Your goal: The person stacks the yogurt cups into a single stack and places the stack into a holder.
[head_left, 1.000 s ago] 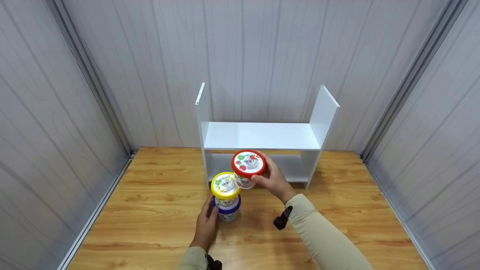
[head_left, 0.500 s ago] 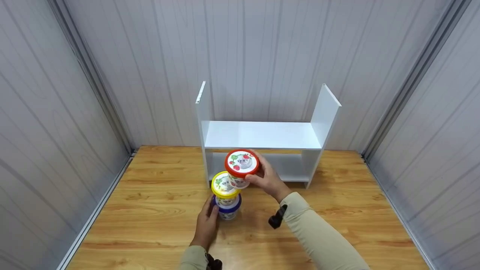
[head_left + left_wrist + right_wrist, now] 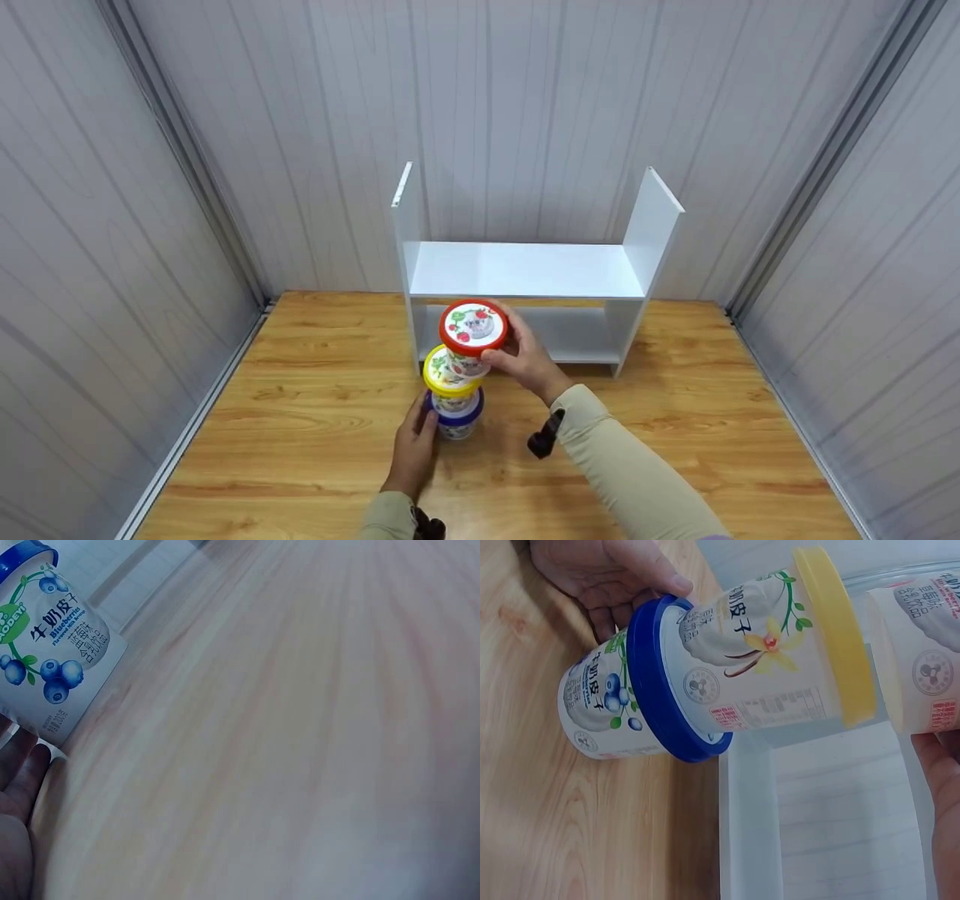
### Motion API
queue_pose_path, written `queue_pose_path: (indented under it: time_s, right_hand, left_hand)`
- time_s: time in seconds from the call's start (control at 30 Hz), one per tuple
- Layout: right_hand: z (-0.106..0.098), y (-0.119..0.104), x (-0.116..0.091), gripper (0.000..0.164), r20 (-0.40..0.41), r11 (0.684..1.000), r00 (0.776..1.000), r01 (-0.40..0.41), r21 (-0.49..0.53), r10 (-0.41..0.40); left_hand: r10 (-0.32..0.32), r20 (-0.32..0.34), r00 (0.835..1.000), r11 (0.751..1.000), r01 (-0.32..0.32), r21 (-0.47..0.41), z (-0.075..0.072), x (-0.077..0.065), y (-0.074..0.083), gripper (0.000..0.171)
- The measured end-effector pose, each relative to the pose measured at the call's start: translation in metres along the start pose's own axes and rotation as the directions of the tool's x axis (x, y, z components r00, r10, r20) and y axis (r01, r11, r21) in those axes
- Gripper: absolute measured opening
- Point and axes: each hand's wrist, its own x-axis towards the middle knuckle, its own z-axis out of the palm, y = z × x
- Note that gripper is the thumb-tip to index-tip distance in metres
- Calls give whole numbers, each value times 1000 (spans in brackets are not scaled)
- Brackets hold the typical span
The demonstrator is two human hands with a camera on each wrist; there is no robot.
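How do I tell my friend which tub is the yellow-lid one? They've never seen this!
Find the white shelf on the wooden surface. In front of its left side, near the person's left hand, the yellow-lidded tub sits on the blue-lidded tub, below the red-lidded tub in the right hand. It's the only one with a yellow lid, and its side shows a yellow flower.

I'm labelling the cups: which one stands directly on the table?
The blue-lidded cup; the yellow-lidded cup sits on it, and the right hand holds the red-lidded cup.

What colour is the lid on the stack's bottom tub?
Blue; the lid shows best in the right wrist view.
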Motion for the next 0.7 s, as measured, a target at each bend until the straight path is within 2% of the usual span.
queue_pose_path:
  time_s: [0.2,0.43,0.67,0.7]
  right_hand:
    - [3,6,2,88,16,1000,1000,9,6,-9]
    - [9,9,3,90,27,1000,1000,13,15,-13]
    - [14,10,5,87,24,1000,1000,-3,3,3]
    - [14,11,5,86,23,1000,1000,-8,-5,8]
  left_hand:
    - [-11,-5,1000,999,11,-30,3,1,3,52]
    - [8,8,1000,1000,-8,-15,0,-11,36,51]
    - [-10,0,1000,1000,10,-17,1,1,0,53]
    - [-17,2,1000,1000,17,-19,1,1,0,53]
